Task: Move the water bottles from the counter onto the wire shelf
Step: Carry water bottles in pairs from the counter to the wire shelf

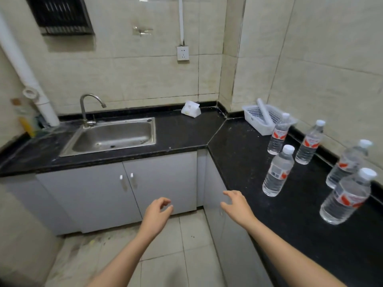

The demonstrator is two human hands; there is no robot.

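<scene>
We observe both forearms extended forward over the floor, in front of the grey cabinets. The left hand [158, 212] hangs with fingers loosely curled, empty and touching nothing. The right hand [235, 204] sits just beside the near edge of the black counter [238, 146], fingers spread and slightly bent, also empty.

We count five water bottles standing upright on the right run of the counter, each clear, full, white-capped, with a red and white label. The nearest bottle [345, 196] is at the right edge; a second [278, 170] stands closest to the right hand; three more [278, 133] [310, 142] [349, 162] stand farther back. A white basket [256, 118] sits beyond them in the corner.
</scene>
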